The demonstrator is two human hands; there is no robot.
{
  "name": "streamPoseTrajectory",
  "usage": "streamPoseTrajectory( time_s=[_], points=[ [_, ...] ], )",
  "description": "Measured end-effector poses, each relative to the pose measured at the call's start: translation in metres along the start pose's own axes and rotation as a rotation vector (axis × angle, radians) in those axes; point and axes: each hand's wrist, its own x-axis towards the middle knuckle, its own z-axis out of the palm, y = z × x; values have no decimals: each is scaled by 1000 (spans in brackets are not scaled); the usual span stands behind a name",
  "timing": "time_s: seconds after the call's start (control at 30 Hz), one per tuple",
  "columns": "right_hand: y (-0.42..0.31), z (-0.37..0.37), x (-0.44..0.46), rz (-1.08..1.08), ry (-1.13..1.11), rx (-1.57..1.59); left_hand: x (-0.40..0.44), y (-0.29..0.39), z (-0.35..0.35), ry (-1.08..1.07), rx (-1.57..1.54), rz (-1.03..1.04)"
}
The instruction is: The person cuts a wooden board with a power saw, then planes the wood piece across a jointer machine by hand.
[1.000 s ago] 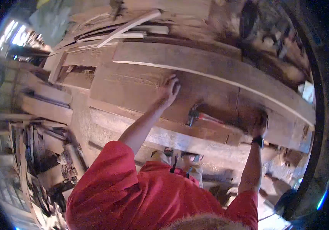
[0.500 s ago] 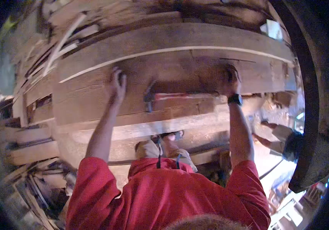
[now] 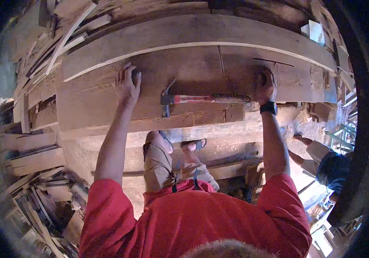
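Observation:
My left hand (image 3: 128,85) rests on a wide, sawdust-covered wooden bench top (image 3: 94,103), thumb apart from loosely bent fingers, holding nothing. My right hand (image 3: 267,88), with a black watch on the wrist, is on the right part of the surface. Its fingers curve with a dark gap beside the thumb; I see no object in it. Between the hands lies a claw hammer (image 3: 193,99), its head to the left and its red and dark handle pointing toward my right hand. Beyond both hands a long plank (image 3: 184,31) with a pale near edge stretches across the bench.
Offcuts and thin strips (image 3: 70,38) are piled at the far left. Scrap wood (image 3: 42,206) fills the lower left. A dark curved beam (image 3: 365,129) stands close on the right. Another person (image 3: 333,167) is beyond the bench's right end. A pale block (image 3: 316,32) sits far right.
The view has steadied and tilted slightly, so the plank and hammer appear higher. My legs have moved farther apart below the bench. Both hands stay at about the same places.

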Motion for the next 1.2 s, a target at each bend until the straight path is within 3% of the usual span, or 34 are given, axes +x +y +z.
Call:
streamPoseTrajectory(
  time_s=[0.13,0.23,0.3,0.4,0.47,0.7,0.77,0.87,1.0,1.2],
  points=[
    [-3,-3,-1,-2,-7,-14,0,3,-4,-49,73,-64],
    [-6,-3,3,29,-29,-44,-4,3,-4,-53,-52,-24],
    [-7,-4,2,57,-42,-22,9,18,-17,-41,-32,219],
    [-4,0,3,3,1,-29,58,45,-4,-38,-76,346],
    [-2,-2,2,-14,-15,-73,102,69,10,-60,51,352],
    [-2,-4,3,-42,-16,78,170,53,48,-275,245,335],
    [2,1,1,70,-77,-28,175,51,51,-281,247,342],
    [6,7,-2,-39,10,-29,176,47,54,-227,221,369],
    [9,12,-2,-7,28,-25,177,44,55,-172,89,409],
    [-3,2,-2,-14,-1,-144,176,50,48,-204,206,396]
  ],
)
